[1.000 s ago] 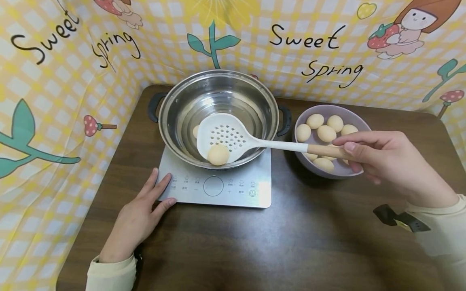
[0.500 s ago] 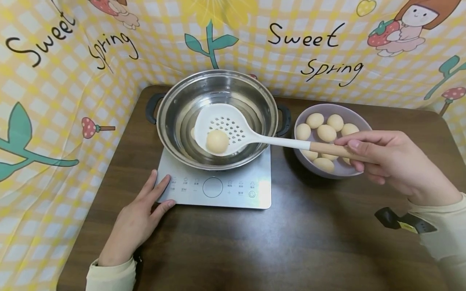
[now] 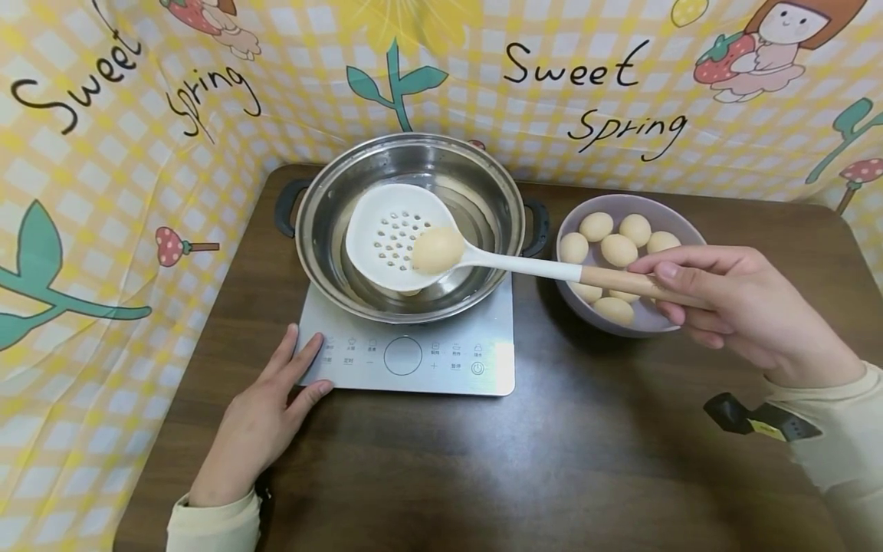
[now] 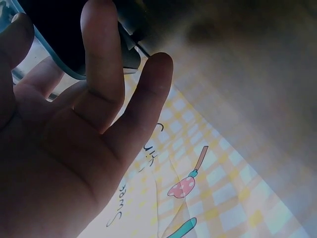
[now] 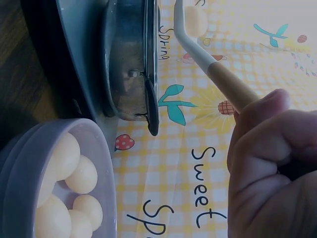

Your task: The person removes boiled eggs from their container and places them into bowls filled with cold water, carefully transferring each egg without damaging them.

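My right hand (image 3: 734, 307) grips the wooden handle of a white slotted skimmer (image 3: 393, 222). One egg (image 3: 439, 250) rests on the skimmer's head, close to the neck, over a steel pot (image 3: 313, 264). In the right wrist view the skimmer (image 5: 198, 52) stands higher than the pot rim, with the egg (image 5: 197, 22) on it. Part of another egg (image 3: 411, 292) peeks out below the head, inside the pot. My left hand (image 3: 258, 422) lies with spread, straight fingers at the left front corner of the silver induction cooker (image 3: 407, 376) under the pot.
To the right of the pot a purple bowl (image 3: 600, 318) holds several eggs, under the skimmer handle. The pot has dark side handles (image 3: 535, 228). A checked yellow cloth (image 3: 476, 100) hangs behind and left of the brown table (image 3: 483, 468).
The egg has rolled across the skimmer's head toward the neck, rightward and up in the head view. The head has shifted back and slightly left. My left hand stays in place.
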Action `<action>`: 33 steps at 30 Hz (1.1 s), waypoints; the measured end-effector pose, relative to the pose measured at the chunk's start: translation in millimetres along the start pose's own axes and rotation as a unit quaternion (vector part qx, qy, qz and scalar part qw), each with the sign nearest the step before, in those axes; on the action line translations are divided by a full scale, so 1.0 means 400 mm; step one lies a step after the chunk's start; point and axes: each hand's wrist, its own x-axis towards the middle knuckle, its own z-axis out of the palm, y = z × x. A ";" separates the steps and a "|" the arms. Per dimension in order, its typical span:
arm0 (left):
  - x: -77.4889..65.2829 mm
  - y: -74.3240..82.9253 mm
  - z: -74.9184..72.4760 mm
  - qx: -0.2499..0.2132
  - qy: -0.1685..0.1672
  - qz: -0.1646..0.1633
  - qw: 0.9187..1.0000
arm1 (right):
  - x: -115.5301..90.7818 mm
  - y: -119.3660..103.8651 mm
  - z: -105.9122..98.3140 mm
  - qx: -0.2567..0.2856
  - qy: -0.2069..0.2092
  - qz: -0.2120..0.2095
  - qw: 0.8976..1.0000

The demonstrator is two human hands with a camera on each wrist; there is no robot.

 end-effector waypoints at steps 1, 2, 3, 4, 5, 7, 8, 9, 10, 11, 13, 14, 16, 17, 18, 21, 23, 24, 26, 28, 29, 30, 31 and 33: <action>0.000 0.000 0.000 0.001 0.000 0.000 1.000 | -0.002 0.000 0.000 0.000 0.000 -0.001 1.000; 0.000 0.000 0.001 0.001 0.001 0.001 1.000 | -0.004 0.000 0.001 0.000 0.001 -0.002 1.000; 0.000 0.001 0.001 0.002 0.001 0.002 1.000 | -0.006 0.000 0.001 0.002 0.002 -0.002 1.000; 0.001 0.001 0.002 0.002 0.002 0.003 1.000 | -0.007 0.000 0.000 0.004 0.002 -0.003 1.000; 0.001 0.002 0.002 0.002 0.003 0.004 1.000 | -0.009 -0.001 0.000 0.005 0.002 -0.004 1.000; 0.001 0.003 0.001 0.002 0.003 0.005 1.000 | -0.014 -0.002 -0.002 0.015 0.002 -0.007 1.000; 0.001 0.004 0.001 0.002 0.003 0.005 1.000 | -0.016 -0.002 -0.004 0.020 0.001 -0.008 1.000; 0.001 0.004 0.001 0.002 0.003 0.006 1.000 | -0.018 -0.003 -0.005 0.024 -0.002 -0.010 1.000; 0.002 0.005 0.000 0.003 0.002 0.006 1.000 | -0.020 -0.004 -0.006 0.027 -0.002 -0.011 1.000; 0.002 0.006 0.000 0.003 0.001 0.006 1.000 | -0.023 -0.004 -0.007 0.029 -0.004 -0.013 0.999; 0.003 0.007 0.000 0.002 0.000 0.007 1.000 | -0.027 -0.005 -0.010 0.032 -0.006 -0.016 0.999; 0.003 0.007 0.000 0.002 -0.001 0.007 1.000 | -0.029 -0.006 -0.011 0.032 -0.007 -0.017 0.999; 0.003 0.007 0.000 0.001 -0.002 0.008 1.000 | -0.034 -0.007 -0.013 0.033 -0.007 -0.018 0.999; 0.003 0.007 0.000 0.001 -0.001 0.009 1.000 | -0.035 -0.007 -0.014 0.034 -0.008 -0.020 0.999; 0.003 0.007 0.000 0.001 -0.001 0.010 1.000 | -0.037 -0.007 -0.015 0.032 -0.006 -0.019 0.999; 0.003 0.008 0.000 0.001 0.001 0.013 1.000 | -0.044 -0.007 -0.019 0.026 -0.003 -0.018 1.000; 0.002 0.008 0.000 0.000 0.001 0.013 1.000 | -0.051 -0.007 -0.023 0.026 -0.001 -0.016 1.000; 0.002 0.008 0.000 -0.001 0.000 0.012 1.000 | -0.055 -0.007 -0.026 0.027 0.002 -0.014 1.000; 0.003 0.009 -0.001 -0.001 -0.005 0.007 1.000 | -0.065 -0.007 -0.034 0.032 0.008 -0.011 0.999; 0.003 0.009 -0.002 -0.002 -0.012 0.003 1.000 | -0.077 -0.006 -0.046 0.038 0.019 -0.005 0.999; 0.003 0.009 -0.002 -0.002 -0.016 0.000 1.000 | -0.084 -0.006 -0.053 0.036 0.025 -0.005 0.999; 0.003 0.009 -0.002 -0.002 -0.019 -0.001 1.000 | -0.091 -0.004 -0.061 0.037 0.028 -0.004 0.999; 0.004 0.009 -0.002 -0.002 -0.023 -0.004 1.000 | -0.099 -0.002 -0.070 0.038 0.031 -0.004 0.999; 0.003 0.008 -0.003 -0.001 -0.028 -0.007 1.000 | -0.114 0.003 -0.086 0.037 0.037 -0.003 0.999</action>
